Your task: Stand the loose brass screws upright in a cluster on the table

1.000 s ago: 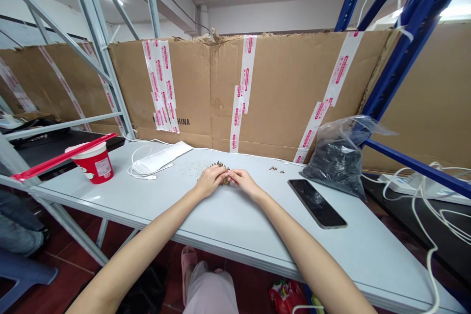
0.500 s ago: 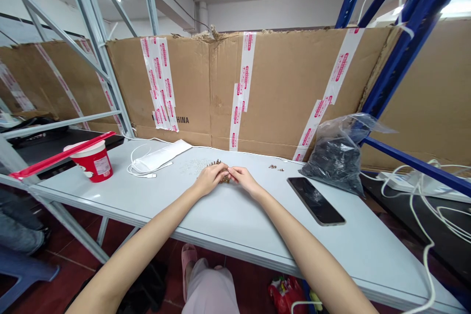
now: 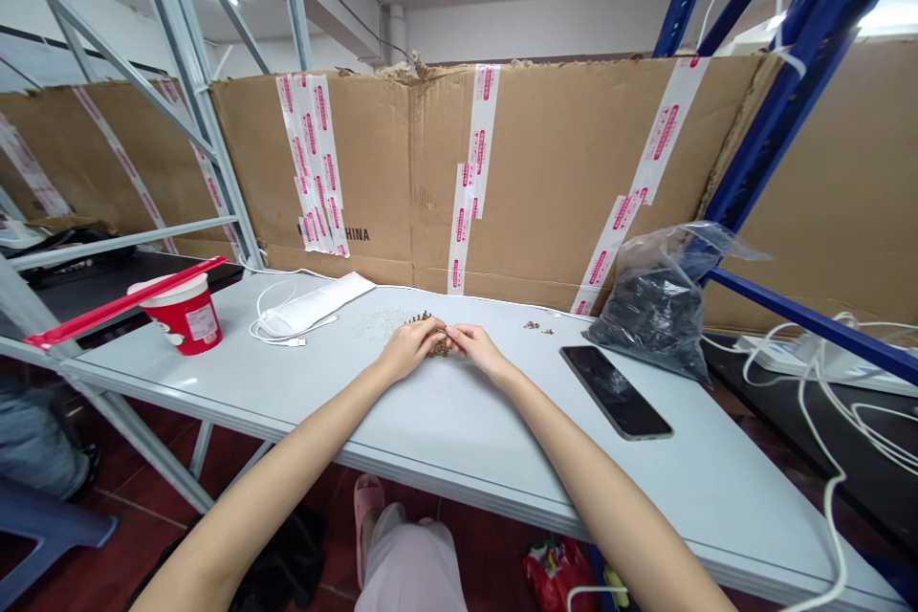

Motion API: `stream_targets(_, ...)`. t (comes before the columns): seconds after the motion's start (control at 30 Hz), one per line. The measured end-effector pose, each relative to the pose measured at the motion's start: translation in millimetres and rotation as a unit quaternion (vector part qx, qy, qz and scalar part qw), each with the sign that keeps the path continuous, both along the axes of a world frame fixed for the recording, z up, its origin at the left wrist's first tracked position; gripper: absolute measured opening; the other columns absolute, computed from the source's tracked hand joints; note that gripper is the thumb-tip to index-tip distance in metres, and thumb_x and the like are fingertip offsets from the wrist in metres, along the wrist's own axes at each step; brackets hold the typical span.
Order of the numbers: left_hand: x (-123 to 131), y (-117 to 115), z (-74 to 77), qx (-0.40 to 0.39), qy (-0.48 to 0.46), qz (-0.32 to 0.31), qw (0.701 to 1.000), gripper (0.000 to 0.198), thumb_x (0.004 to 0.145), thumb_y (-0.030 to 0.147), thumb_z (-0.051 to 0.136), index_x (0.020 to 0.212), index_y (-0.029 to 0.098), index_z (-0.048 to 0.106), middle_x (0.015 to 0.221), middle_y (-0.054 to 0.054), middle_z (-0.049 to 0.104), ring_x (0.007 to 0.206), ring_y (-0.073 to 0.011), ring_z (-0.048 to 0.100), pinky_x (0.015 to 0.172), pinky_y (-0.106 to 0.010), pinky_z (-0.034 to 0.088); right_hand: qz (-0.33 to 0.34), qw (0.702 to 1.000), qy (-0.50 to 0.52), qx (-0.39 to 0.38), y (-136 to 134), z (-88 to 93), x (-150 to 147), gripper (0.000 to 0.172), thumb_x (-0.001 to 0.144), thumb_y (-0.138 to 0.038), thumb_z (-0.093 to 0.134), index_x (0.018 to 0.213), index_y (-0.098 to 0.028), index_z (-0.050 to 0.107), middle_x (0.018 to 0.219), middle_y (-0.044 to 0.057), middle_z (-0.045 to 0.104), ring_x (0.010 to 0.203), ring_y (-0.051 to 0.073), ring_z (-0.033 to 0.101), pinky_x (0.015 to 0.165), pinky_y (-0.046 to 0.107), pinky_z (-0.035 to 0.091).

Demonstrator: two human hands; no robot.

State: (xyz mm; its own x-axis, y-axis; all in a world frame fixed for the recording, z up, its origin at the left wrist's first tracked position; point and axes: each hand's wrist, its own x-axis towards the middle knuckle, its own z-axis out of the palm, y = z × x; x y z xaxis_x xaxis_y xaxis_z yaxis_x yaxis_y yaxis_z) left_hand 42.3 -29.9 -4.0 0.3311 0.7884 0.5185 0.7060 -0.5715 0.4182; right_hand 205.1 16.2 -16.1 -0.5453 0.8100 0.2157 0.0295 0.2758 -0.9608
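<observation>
My left hand [image 3: 410,347] and my right hand [image 3: 476,348] meet fingertip to fingertip above the table. Both are closed in a pinch, and whatever sits between the fingers is too small to name. Under and behind them lies a pile of small brass-coloured pieces [image 3: 439,350], partly hidden by my fingers. Left of the pile, tiny clear pieces [image 3: 380,323] are spread over the tabletop. A few small copper-coloured pieces [image 3: 532,325] lie apart, to the right of my right hand.
On the grey table [image 3: 459,430] a phone [image 3: 615,392] lies right of my forearm, before a plastic bag of black material [image 3: 649,316]. A red cup [image 3: 185,317] and a white power strip with cable [image 3: 316,301] are at left. Cardboard [image 3: 380,153] walls the back.
Both hands stay almost in place, with only a very slight shift of the fingers. The pile and the other things on the table look the same.
</observation>
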Motion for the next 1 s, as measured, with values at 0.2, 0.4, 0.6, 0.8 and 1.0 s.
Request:
stream_targets(0.2,0.6,-0.8,-0.3,0.0,0.003,0.001,1.0,0.026,0.089,0.033,0.032,0.1,0.021,0.053,0.071,0.001,0.059,0.065,-0.0124,0.054,0.066,-0.024,0.041,-0.004,1.0,-0.009,0.016,0.8,-0.7,0.3,0.046,0.07,-0.061,0.048,0.061,-0.015,0.051,0.052,-0.004,0.043,0.047,0.008,0.035,0.049,0.023,0.026)
stream_targets(0.4,-3.3,2.4,0.8,0.026,0.015,0.08,0.996,0.028,0.088,0.035,0.033,0.107,0.021,0.048,0.075,-0.001,0.061,0.069,-0.0145,0.057,0.068,-0.026,0.041,-0.126,0.983,-0.094,0.096,13.5,7.3,22.1,0.046,0.077,-0.056,0.04,0.064,-0.015,0.055,0.055,0.0,0.05,0.051,0.011,0.043,0.053,0.023,0.031)
stream_targets(0.6,-31.6,13.6,3.6,0.052,0.137,0.252,0.957,0.023,0.085,0.019,0.036,0.102,0.02,0.051,0.092,-0.007,0.06,0.09,-0.0209,0.052,0.078,-0.032,0.037,-0.37,0.805,-0.429,0.179,31.2,11.4,78.8,0.041,0.085,-0.043,0.036,0.08,-0.014,0.064,0.08,0.013,0.065,0.078,0.022,0.059,0.069,0.03,0.035)
stream_targets(0.8,-70.1,17.9,-1.9,-0.023,0.247,0.384,0.889,0.022,0.08,0.023,0.047,0.098,0.015,0.056,0.1,-0.015,0.055,0.1,-0.0289,0.046,0.082,-0.039,0.034,-0.416,0.705,-0.545,0.182,36.4,-1.1,100.5,0.034,0.084,-0.033,0.043,0.091,-0.006,0.063,0.087,0.022,0.064,0.085,0.029,0.06,0.077,0.039,0.032)
stream_targets(1.0,-79.9,19.1,-5.4,-0.068,0.254,0.383,0.886,0.019,0.077,0.024,0.051,0.092,0.015,0.06,0.099,-0.015,0.058,0.1,-0.0297,0.048,0.081,-0.039,0.033,-0.312,0.805,-0.427,0.27,13.5,17.8,59.4,0.027,0.084,-0.04,0.045,0.091,-0.018,0.059,0.082,0.009,0.065,0.075,0.019,0.058,0.065,0.028,0.032)
